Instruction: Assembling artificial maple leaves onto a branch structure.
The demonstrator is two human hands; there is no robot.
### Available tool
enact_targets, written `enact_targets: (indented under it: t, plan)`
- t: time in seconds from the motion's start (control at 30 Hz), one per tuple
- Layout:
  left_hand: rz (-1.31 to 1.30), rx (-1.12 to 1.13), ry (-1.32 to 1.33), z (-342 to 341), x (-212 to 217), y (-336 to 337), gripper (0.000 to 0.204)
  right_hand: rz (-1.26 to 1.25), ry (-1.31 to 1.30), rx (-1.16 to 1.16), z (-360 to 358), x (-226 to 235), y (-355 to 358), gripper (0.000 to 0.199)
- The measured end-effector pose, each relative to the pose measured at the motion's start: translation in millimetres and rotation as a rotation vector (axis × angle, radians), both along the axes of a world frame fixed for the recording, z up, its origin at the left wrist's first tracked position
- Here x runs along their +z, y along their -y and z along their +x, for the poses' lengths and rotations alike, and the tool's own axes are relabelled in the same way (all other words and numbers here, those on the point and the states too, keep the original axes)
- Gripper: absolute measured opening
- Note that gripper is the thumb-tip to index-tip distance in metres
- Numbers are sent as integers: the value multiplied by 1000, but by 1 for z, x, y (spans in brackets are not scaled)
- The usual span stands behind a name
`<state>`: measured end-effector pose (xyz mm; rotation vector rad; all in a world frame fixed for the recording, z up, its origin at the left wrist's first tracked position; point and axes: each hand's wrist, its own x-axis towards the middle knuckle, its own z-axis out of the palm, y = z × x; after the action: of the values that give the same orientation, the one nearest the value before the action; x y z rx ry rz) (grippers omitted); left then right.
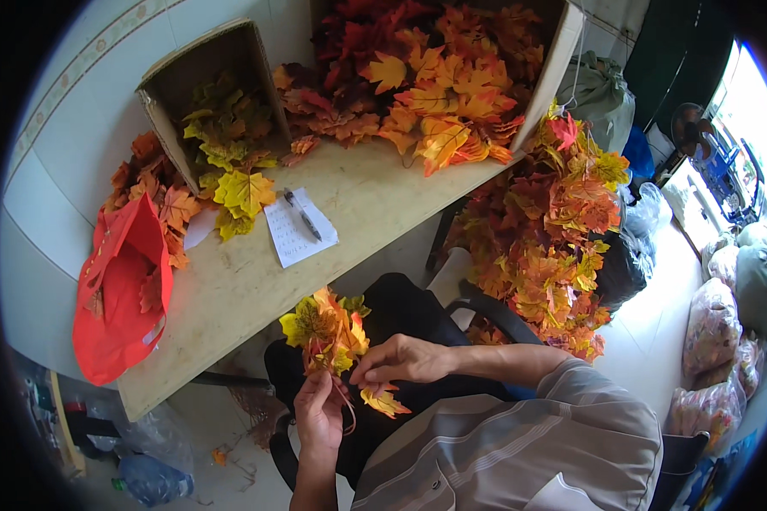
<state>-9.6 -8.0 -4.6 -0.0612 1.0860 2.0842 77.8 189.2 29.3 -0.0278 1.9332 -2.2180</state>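
Note:
Over my lap is a small bunch of artificial maple leaves (332,328) in yellow, orange and red. My left hand (318,413) is closed on the base of this bunch, with the thumb and fingertips pinched together. A thin brownish strand (350,413) loops down beside those fingers. Right against the bunch, my right hand (409,358) is curled with its fingertips pinched; what lies between them is hidden. Just below it hangs a yellow-orange leaf (385,400).
On the table (383,192) are a cardboard box (166,136) of yellow-green leaves, a larger box (547,77) with red and orange leaves, paper (290,243), a pen (302,215) and a red bag (111,332). A leaf heap (537,247) stands right of the chair; filled plastic bags (712,328) line the floor.

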Motion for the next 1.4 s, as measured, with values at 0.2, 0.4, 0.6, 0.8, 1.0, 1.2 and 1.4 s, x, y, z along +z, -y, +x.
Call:
enact_targets:
  t: [0.2,0.4,0.6,0.8,1.0,1.2,1.4]
  plan:
    - [-47,129,-179,-5,6,1,10,-16,-36,-197,14,13,6,15]
    - [-102,170,-145,0,7,1,13,240,-74,-266,0,14,29,13]
    - [-77,209,-188,2,14,1,13,175,-133,-369,-19,-6,41,16]
    - [-115,239,-416,2,6,4,14,-200,-27,-320,-21,-24,43,17]
    - [-142,247,-593,4,4,4,15,-243,-35,-260,-18,-24,38,15]
    - [-232,219,-699,7,-4,5,15,-399,60,-305,-15,-33,36,16]
    - [-277,207,-758,9,-2,6,14,-407,29,-348,-11,-40,41,15]
